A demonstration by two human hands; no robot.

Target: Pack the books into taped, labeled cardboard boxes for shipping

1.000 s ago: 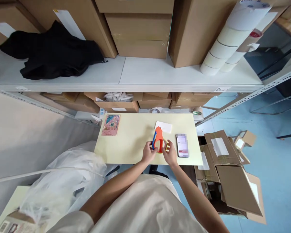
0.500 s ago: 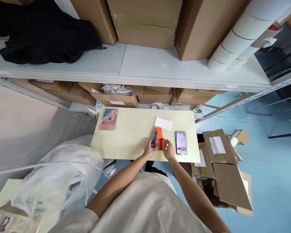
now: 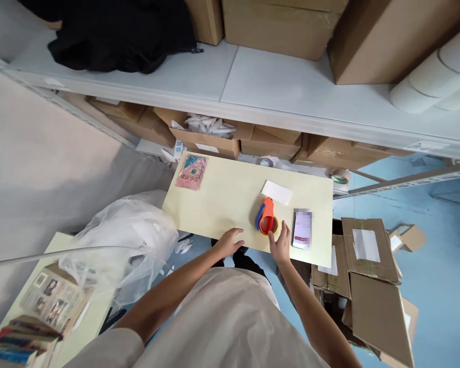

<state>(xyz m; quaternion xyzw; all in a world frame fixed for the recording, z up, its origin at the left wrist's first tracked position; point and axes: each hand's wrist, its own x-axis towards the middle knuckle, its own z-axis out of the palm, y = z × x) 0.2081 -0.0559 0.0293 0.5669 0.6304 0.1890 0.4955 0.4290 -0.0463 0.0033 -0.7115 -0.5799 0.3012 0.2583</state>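
Just below mid-frame: orange tape cutter [image 3: 268,208] best held firm, phone [image 3: 302,228] not bumped. Left hand [image 3: 228,242] empty, fingers spread. Right hand [image 3: 280,245]: fingers apart, touch cannot be told.

Single head-worn camera, facing forward and steeply downward over the wearer's shirt [image 3: 233,319]. Field of view: wide, rolled so that the shelf [image 3: 276,76] slopes down rightward across the top; worktop [image 3: 226,197] and hands [image 3: 280,247] near mid-frame; floor [image 3: 448,291] at right.
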